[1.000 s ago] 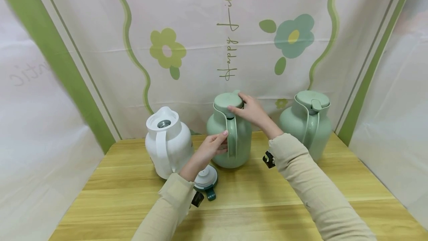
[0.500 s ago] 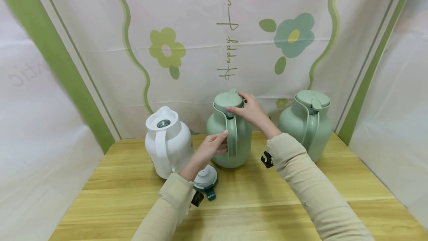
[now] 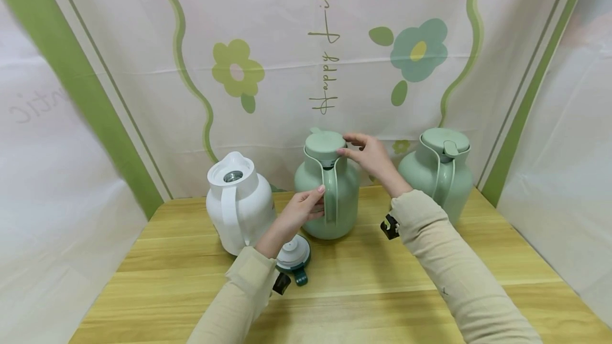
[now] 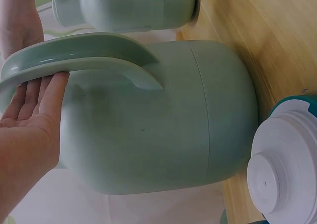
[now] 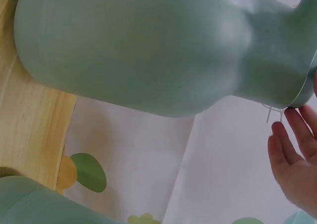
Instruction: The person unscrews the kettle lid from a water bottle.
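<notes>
1. Nearest, on the wooden table (image 3: 363,291), a loose lid (image 3: 292,252) lies with its white inner side up and its dark green tab toward the person. It probably belongs to the white jug, so that lid counts as off and not yet refitted.
2. Just beyond, the left hand (image 3: 298,208) holds the handle (image 3: 330,203) of the middle green jug, thumb on the near side and fingers behind it, apparently steadying it.
3. The white jug (image 3: 251,206) stands upright to the left, its mouth uncovered.
4. The middle green jug (image 3: 348,203) stands upright on the table, between the other two. Its lid (image 3: 325,145) sits in the neck, the tab pointing away from the handle. I judge the turning of this lid to be partway; whether it is being tightened or loosened cannot be told.
5. The right hand (image 3: 373,157) is at the lid's right edge, fingers extended and moderately spread, the tips touching the rim rather than wrapping it.
6. To the right, another green jug (image 3: 459,179) stands with its lid on, tab over the handle; nothing there looks unfinished.
</notes>
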Demonstrator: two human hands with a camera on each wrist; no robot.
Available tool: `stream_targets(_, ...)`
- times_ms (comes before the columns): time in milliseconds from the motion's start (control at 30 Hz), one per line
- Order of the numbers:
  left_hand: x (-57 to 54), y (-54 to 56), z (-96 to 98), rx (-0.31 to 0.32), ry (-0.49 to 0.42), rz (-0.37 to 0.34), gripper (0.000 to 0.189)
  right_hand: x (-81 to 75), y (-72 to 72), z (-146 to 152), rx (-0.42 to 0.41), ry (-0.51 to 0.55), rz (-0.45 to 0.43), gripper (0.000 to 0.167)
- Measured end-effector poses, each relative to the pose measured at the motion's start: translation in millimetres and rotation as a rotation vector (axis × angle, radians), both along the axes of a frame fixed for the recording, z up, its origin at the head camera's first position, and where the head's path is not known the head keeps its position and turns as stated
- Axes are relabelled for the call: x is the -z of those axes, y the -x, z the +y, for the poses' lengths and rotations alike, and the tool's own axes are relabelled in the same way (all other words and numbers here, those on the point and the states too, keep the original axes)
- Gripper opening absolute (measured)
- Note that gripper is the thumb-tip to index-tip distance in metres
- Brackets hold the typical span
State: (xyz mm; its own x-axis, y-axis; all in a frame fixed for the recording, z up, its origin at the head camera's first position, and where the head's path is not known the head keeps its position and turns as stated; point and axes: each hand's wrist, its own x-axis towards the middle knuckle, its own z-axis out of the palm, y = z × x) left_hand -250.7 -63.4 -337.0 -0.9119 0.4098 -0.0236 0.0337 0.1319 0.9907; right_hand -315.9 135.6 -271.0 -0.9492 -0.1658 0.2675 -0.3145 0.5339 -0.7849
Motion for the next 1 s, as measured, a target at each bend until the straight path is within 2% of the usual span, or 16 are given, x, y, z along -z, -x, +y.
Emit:
stream_targets(167, 0.1, -0.1, 0.0, 0.000, -0.003, 0.004, 0.058, -1.3, -1.4, 1, -0.052, -0.031, -0.015, 0.054)
stream_targets(300, 0.6, -0.2, 0.3, 0.000, -0.001, 0.010, 0.058, -1.9, -2.3, -4, -0.061, -0.054, -0.039, 0.061)
stream_targets(700, -0.5, -0.5, -0.2, 0.003, 0.004, 0.005, 0.058, 1.6, -0.4, -28, -0.013, -0.114, -0.038, 0.091)
stream_targets(1000, -0.2, -0.6, -0.4, 0.009, 0.004, 0.007, 0.060, 0.4, -2.2, -30, 0.045, -0.087, -0.048, 0.094)
